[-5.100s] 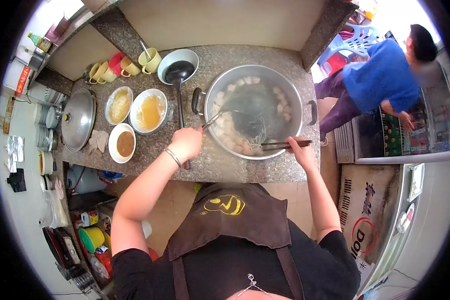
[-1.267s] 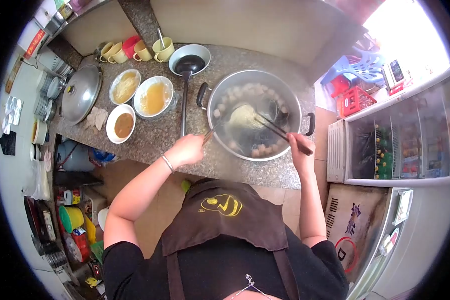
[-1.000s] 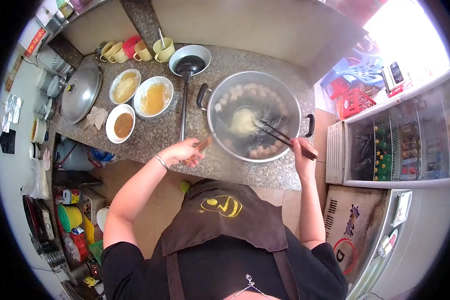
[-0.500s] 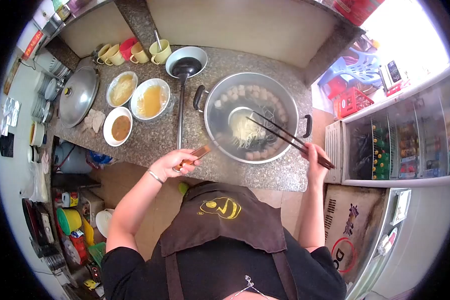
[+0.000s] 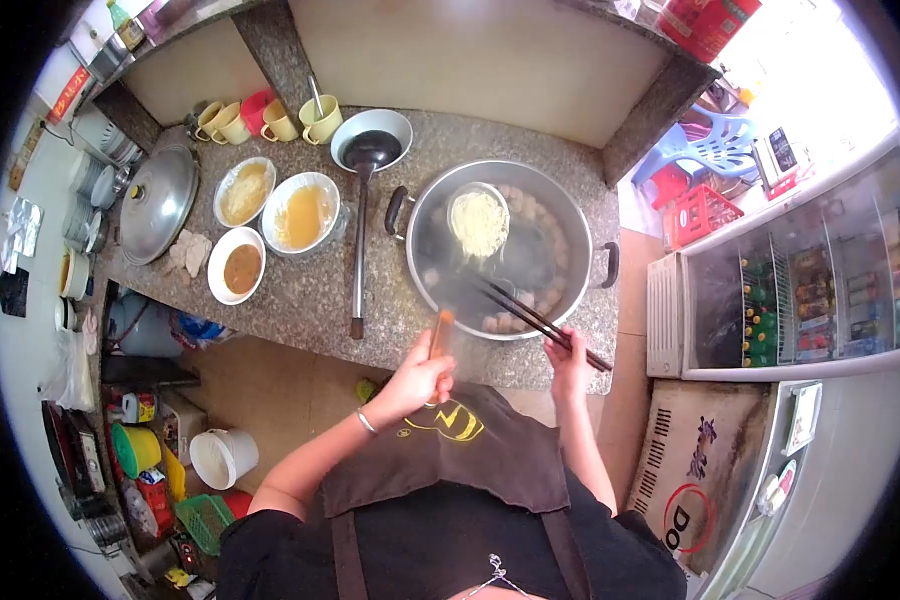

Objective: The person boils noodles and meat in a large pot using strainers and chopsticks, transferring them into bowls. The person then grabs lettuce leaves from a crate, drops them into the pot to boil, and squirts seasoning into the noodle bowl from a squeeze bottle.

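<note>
Closed round the wooden handle of a noodle strainer [image 5: 440, 335] is my left hand [image 5: 417, 380], low in front of the pot. The strainer's round basket holds pale noodles [image 5: 479, 226] over the left part of a wide metal pot [image 5: 587, 212]. Steam blurs the stretch between handle and basket. My right hand [image 5: 570, 362] grips long dark chopsticks [image 5: 530, 316] near the pot's front right rim, their tips below the noodles. Chunks of food [image 5: 553, 235] lie in the liquid along the pot's right side.
A long-handled ladle [image 5: 360, 250] rests in a bowl [image 5: 395, 124] left of the pot. Bowls with yellowish liquid [image 5: 302, 218] and brown sauce [image 5: 242, 270], several mugs [image 5: 320, 122] and a metal lid [image 5: 158, 210] stand further left. A drinks fridge [image 5: 800, 290] is at right.
The noodles in the strainer have shifted up and left within the pot. My left hand has moved right and down, its handle now steeper. My right hand and the chopsticks have moved left and down.
</note>
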`<state>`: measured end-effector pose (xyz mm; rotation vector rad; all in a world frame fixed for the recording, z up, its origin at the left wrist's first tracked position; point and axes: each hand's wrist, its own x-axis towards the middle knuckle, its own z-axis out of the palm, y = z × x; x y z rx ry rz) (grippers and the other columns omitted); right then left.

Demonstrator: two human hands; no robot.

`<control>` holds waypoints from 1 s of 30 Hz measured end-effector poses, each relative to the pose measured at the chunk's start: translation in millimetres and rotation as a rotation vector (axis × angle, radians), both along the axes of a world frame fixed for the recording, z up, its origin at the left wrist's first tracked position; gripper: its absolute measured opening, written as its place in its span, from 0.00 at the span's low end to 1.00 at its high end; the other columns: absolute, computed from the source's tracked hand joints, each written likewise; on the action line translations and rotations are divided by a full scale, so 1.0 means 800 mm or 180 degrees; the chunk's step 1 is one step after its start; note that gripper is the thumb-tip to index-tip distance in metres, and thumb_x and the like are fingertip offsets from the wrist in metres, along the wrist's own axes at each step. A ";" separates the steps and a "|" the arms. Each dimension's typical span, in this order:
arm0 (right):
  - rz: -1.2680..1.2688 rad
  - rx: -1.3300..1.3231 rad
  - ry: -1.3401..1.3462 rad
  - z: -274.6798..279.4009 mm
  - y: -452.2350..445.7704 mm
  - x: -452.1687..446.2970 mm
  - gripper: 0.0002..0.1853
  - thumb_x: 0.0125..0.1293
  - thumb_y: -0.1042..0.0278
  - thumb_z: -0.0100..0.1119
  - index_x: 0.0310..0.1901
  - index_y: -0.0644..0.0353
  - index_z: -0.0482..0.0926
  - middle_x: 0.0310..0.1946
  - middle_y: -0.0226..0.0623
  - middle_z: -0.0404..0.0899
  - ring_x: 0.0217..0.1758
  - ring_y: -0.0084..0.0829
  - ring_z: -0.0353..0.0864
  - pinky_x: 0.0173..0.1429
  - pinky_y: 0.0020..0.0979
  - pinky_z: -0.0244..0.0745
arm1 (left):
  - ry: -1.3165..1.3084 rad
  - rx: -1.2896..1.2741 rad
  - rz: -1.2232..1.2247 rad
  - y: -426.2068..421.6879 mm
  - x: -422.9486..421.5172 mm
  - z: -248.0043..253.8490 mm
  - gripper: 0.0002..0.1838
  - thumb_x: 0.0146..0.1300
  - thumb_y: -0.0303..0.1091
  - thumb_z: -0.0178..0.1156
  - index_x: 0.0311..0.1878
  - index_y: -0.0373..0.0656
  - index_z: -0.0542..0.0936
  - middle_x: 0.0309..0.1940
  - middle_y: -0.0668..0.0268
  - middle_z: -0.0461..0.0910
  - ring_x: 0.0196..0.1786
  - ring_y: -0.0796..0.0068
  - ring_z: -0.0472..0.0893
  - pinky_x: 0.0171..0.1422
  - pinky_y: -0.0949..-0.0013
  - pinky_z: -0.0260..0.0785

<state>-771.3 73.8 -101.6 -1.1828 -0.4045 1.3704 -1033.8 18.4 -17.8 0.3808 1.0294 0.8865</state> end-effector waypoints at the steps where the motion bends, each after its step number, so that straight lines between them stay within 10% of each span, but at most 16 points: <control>1: -0.0148 0.0032 0.0056 -0.015 0.002 -0.009 0.13 0.69 0.60 0.49 0.42 0.63 0.74 0.36 0.39 0.79 0.36 0.32 0.81 0.43 0.30 0.80 | 0.0010 0.0014 0.0007 -0.001 0.007 -0.002 0.23 0.63 0.24 0.48 0.60 0.50 0.57 0.29 0.69 0.65 0.21 0.80 0.68 0.20 0.74 0.65; 18: -0.1164 0.0388 0.1248 -0.037 0.020 0.026 0.13 0.68 0.63 0.48 0.45 0.65 0.74 0.39 0.38 0.79 0.45 0.32 0.79 0.55 0.31 0.76 | -0.0980 0.0226 0.0456 -0.016 0.014 0.026 0.21 0.67 0.24 0.44 0.62 0.48 0.59 0.34 0.66 0.68 0.25 0.81 0.67 0.26 0.75 0.65; 30: -0.0793 0.0980 -0.0839 0.079 0.016 0.105 0.16 0.67 0.56 0.49 0.46 0.60 0.75 0.44 0.35 0.75 0.47 0.29 0.75 0.52 0.32 0.71 | -0.1438 0.0102 0.0397 -0.029 -0.020 0.025 0.18 0.65 0.25 0.48 0.57 0.50 0.64 0.32 0.70 0.67 0.24 0.82 0.65 0.26 0.77 0.61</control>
